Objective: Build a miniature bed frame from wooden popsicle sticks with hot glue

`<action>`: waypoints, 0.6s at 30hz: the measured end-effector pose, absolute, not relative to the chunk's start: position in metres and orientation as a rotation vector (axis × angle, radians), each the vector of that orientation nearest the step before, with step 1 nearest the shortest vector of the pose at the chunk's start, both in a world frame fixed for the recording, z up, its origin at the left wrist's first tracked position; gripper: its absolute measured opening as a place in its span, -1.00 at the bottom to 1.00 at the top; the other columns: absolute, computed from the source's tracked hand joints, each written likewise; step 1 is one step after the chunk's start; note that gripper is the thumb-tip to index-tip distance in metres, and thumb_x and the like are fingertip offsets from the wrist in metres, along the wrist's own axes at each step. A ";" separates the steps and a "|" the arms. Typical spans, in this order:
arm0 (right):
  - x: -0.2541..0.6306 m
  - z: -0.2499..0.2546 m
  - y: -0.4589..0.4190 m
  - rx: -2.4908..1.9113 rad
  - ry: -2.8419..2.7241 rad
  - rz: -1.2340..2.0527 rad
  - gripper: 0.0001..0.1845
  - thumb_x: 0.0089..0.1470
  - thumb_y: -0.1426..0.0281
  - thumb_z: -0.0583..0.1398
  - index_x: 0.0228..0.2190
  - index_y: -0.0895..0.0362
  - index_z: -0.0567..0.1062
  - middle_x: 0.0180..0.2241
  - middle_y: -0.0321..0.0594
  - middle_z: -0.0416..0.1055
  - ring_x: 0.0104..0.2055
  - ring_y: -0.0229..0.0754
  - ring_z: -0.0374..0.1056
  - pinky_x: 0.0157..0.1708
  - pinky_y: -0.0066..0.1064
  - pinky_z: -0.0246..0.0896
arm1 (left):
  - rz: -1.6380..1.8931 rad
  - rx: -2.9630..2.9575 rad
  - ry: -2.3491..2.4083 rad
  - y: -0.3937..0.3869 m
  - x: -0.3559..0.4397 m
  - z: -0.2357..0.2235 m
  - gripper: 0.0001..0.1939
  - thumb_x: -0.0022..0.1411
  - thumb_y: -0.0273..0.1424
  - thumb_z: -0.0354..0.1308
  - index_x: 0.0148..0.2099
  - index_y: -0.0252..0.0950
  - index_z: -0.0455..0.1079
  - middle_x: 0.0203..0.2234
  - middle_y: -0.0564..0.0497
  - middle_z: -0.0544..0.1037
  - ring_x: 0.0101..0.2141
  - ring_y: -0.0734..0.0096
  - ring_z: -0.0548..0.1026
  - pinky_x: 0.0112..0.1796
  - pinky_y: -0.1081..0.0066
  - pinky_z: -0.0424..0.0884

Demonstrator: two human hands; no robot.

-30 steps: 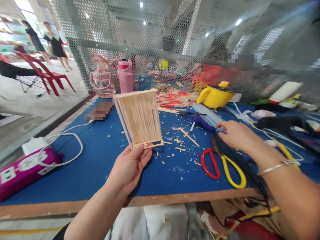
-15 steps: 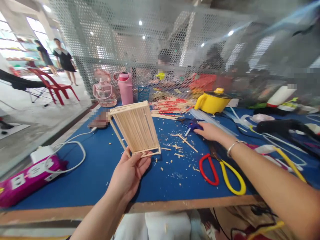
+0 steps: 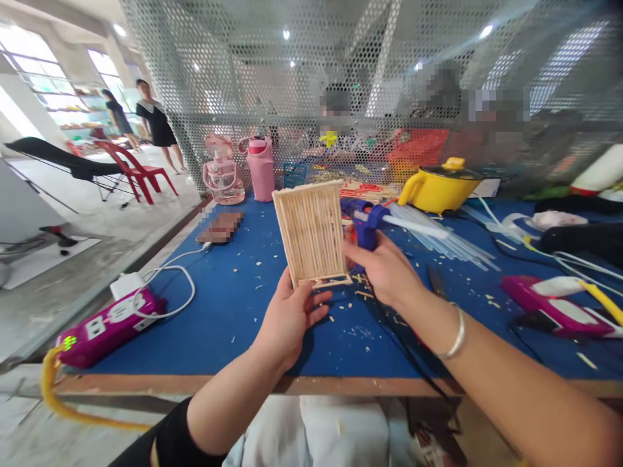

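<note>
Stick frame point(image 3: 314, 240) nearly upright at the clock's centre, over the blue tabletop point(image 3: 214, 347): your left hand point(image 3: 282, 318) pinches its lower edge between thumb and fingers. Your right hand point(image 3: 389, 272) is wrapped around a blue glue gun point(image 3: 367, 224) at three o'clock, just beside it. Wood scraps point(image 3: 364, 294) litter the surface towards five. A purple power strip point(image 3: 114, 324) lies at eight, a pink bottle point(image 3: 261, 170) stands at eleven, a yellow pot point(image 3: 445, 189) just past two. Behind the table, a perforated metal screen point(image 3: 311, 39) rises at twelve; across the room, near ten, you have a red chair point(image 3: 148, 170) and two people point(image 3: 158, 123) standing.
</note>
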State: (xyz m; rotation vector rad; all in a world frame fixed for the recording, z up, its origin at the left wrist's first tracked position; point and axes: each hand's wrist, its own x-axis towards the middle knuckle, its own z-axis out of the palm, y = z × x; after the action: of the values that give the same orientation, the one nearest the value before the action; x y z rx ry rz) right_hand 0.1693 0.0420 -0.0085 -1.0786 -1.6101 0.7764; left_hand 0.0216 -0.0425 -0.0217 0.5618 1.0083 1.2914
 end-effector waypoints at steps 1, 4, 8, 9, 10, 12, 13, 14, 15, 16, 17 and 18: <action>0.161 -0.013 0.041 -1.061 -1.547 0.843 -0.62 -0.08 0.20 0.28 -0.23 0.12 0.40 -0.31 -0.20 0.49 -0.34 -0.18 0.41 -0.32 -0.30 0.34 | 1.296 0.599 1.030 -0.043 0.021 -0.023 -0.65 0.26 -0.43 0.06 0.09 -0.15 0.24 -0.06 -0.07 0.50 -0.33 0.51 0.55 -0.37 0.53 0.47; 0.152 -0.019 0.041 -1.067 -1.384 0.910 -0.56 -0.23 0.28 0.35 -0.26 0.13 0.39 -0.28 -0.23 0.46 -0.26 -0.14 0.39 -0.14 -0.20 0.29 | 1.261 0.724 1.105 -0.045 0.015 -0.025 -0.59 0.25 -0.38 0.09 0.15 -0.16 0.21 -0.06 -0.09 0.50 -0.29 0.47 0.53 -0.32 0.48 0.46; 0.161 -0.013 0.045 -1.072 -1.294 0.892 -0.52 -0.25 0.32 0.37 -0.22 0.10 0.38 -0.28 -0.23 0.45 -0.25 -0.10 0.39 -0.14 -0.14 0.29 | 1.207 0.810 1.025 -0.041 -0.002 -0.018 -0.53 0.21 -0.23 0.13 0.14 -0.17 0.22 -0.07 -0.11 0.52 -0.21 0.34 0.53 -0.28 0.40 0.46; 0.165 -0.010 0.045 -1.077 -1.286 0.873 -0.52 -0.24 0.31 0.36 -0.22 0.10 0.38 -0.29 -0.24 0.45 -0.27 -0.11 0.39 -0.15 -0.15 0.30 | 1.209 0.809 0.986 -0.037 -0.006 -0.015 -0.55 0.21 -0.19 0.11 0.12 -0.19 0.25 -0.10 -0.12 0.54 -0.21 0.32 0.54 -0.29 0.39 0.47; 0.168 -0.008 0.045 -1.081 -1.286 0.842 -0.53 -0.23 0.30 0.36 -0.22 0.10 0.39 -0.31 -0.24 0.45 -0.28 -0.11 0.39 -0.16 -0.16 0.31 | 1.214 0.813 0.955 -0.032 -0.008 -0.011 -0.56 0.22 -0.16 0.09 0.10 -0.21 0.27 -0.13 -0.13 0.55 -0.23 0.31 0.55 -0.30 0.38 0.47; 0.173 -0.004 0.043 -1.075 -1.314 0.771 -0.54 -0.21 0.28 0.36 -0.22 0.10 0.39 -0.30 -0.23 0.45 -0.28 -0.11 0.40 -0.17 -0.17 0.32 | 1.211 0.840 0.935 -0.021 -0.012 -0.004 -0.58 0.21 -0.20 0.10 0.07 -0.25 0.29 -0.20 -0.13 0.58 -0.31 0.35 0.56 -0.31 0.39 0.47; 0.175 -0.003 0.042 -1.069 -1.330 0.726 -0.54 -0.19 0.28 0.36 -0.21 0.10 0.38 -0.29 -0.22 0.46 -0.27 -0.11 0.41 -0.17 -0.17 0.33 | 1.198 0.856 0.930 -0.015 -0.012 -0.002 -0.59 0.19 -0.24 0.14 0.06 -0.26 0.31 -0.23 -0.12 0.59 -0.34 0.38 0.57 -0.32 0.40 0.47; 0.175 -0.003 0.041 -1.068 -1.344 0.680 -0.54 -0.17 0.28 0.35 -0.20 0.10 0.38 -0.26 -0.20 0.47 -0.25 -0.10 0.42 -0.15 -0.17 0.34 | 1.176 0.869 0.916 -0.009 -0.012 0.000 -0.61 0.17 -0.30 0.18 0.04 -0.26 0.33 -0.25 -0.11 0.60 -0.37 0.40 0.57 -0.32 0.42 0.47; 0.175 -0.003 0.041 -1.078 -1.356 0.636 -0.54 -0.16 0.27 0.35 -0.19 0.10 0.38 -0.24 -0.18 0.47 -0.24 -0.10 0.43 -0.14 -0.17 0.34 | 1.149 0.877 0.888 -0.004 -0.012 0.000 -0.64 0.15 -0.36 0.21 0.01 -0.27 0.36 -0.26 -0.10 0.60 -0.38 0.41 0.58 -0.31 0.45 0.48; 0.175 -0.004 0.041 -1.099 -1.366 0.601 -0.53 -0.15 0.27 0.35 -0.18 0.10 0.38 -0.22 -0.17 0.48 -0.23 -0.10 0.43 -0.13 -0.17 0.34 | 1.123 0.878 0.850 0.000 -0.011 -0.001 -0.67 0.13 -0.41 0.23 -0.03 -0.29 0.40 -0.26 -0.10 0.61 -0.37 0.41 0.59 -0.30 0.46 0.48; 0.175 -0.005 0.041 -1.125 -1.373 0.574 -0.53 -0.15 0.25 0.35 -0.17 0.10 0.39 -0.22 -0.16 0.48 -0.24 -0.09 0.44 -0.13 -0.17 0.34 | 1.100 0.875 0.811 0.003 -0.011 -0.002 -0.71 0.11 -0.45 0.24 -0.07 -0.30 0.42 -0.26 -0.09 0.61 -0.36 0.41 0.59 -0.29 0.48 0.48; 0.175 -0.005 0.041 -1.143 -1.378 0.564 -0.53 -0.14 0.23 0.35 -0.18 0.10 0.40 -0.22 -0.16 0.49 -0.24 -0.09 0.44 -0.14 -0.18 0.35 | 1.086 0.872 0.778 0.005 -0.011 -0.004 -0.73 0.10 -0.46 0.25 -0.09 -0.32 0.44 -0.26 -0.10 0.61 -0.35 0.41 0.59 -0.27 0.49 0.48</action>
State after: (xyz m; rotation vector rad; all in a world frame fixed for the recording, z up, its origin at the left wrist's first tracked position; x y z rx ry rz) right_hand 0.1745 0.0411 -0.0054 -1.1426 -1.3784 0.5637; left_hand -0.0112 0.0048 -0.0041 0.8721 0.7780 1.0862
